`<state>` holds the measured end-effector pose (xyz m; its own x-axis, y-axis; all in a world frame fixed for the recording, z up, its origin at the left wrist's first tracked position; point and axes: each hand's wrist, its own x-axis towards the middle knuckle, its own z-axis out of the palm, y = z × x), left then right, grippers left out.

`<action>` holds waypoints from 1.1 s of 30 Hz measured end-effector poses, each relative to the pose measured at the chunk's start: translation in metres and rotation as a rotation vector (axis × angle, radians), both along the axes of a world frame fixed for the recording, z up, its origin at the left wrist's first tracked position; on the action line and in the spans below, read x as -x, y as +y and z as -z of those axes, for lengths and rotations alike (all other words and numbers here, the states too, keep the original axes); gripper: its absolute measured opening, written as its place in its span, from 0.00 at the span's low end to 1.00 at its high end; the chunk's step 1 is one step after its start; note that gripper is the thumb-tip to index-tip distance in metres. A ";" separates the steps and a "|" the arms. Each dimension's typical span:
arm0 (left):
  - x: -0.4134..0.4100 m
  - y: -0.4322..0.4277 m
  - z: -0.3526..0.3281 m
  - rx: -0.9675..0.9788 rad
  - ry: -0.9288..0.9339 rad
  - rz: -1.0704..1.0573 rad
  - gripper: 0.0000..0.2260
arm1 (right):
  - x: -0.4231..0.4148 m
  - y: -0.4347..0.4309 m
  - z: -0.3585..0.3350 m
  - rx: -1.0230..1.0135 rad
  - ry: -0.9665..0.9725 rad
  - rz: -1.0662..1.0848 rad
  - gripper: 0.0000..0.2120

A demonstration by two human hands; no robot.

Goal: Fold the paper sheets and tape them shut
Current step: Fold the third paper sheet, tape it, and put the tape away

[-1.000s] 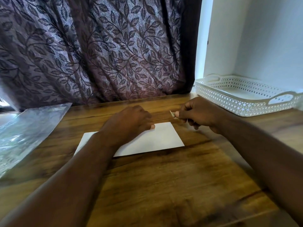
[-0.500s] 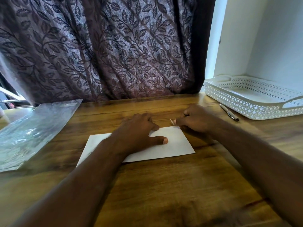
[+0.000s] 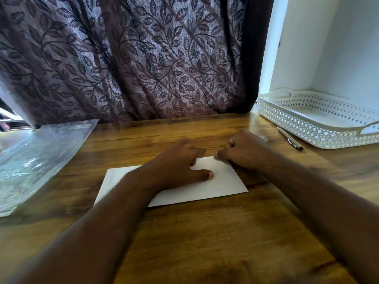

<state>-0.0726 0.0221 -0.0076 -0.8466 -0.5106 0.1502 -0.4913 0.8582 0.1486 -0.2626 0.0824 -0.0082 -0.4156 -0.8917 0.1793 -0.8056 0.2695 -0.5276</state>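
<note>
Paper sheet [image 3: 225, 182] on wooden table [image 3: 205, 232], leaf-print curtain [image 3: 143, 58] behind — white tray [image 3: 303, 127] right

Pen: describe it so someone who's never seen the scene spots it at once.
On the wooden table, look far right to the white lattice tray. The pen lies on the wood just in front of the tray's near wall, past the right hand. It's the only slim metallic stick there, pale with a dark tip.
</note>
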 end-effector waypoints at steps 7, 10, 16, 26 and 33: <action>0.001 -0.001 -0.001 -0.026 0.050 0.031 0.26 | -0.001 -0.001 -0.001 -0.004 0.059 -0.030 0.20; 0.002 0.001 -0.002 -0.041 0.043 0.034 0.29 | -0.003 -0.001 0.000 -0.006 0.068 -0.035 0.19; 0.001 0.001 -0.003 -0.031 0.042 0.043 0.29 | -0.004 -0.001 0.000 -0.006 0.073 -0.043 0.19; 0.002 -0.004 0.001 -0.036 0.031 0.041 0.29 | -0.008 -0.001 0.000 -0.033 0.070 -0.048 0.18; 0.001 -0.002 -0.001 -0.013 0.032 0.071 0.26 | -0.004 -0.003 -0.002 -0.058 0.078 -0.020 0.20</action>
<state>-0.0736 0.0202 -0.0071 -0.8757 -0.4515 0.1712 -0.4242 0.8887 0.1742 -0.2586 0.0794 -0.0062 -0.3849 -0.9093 0.1582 -0.8489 0.2815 -0.4474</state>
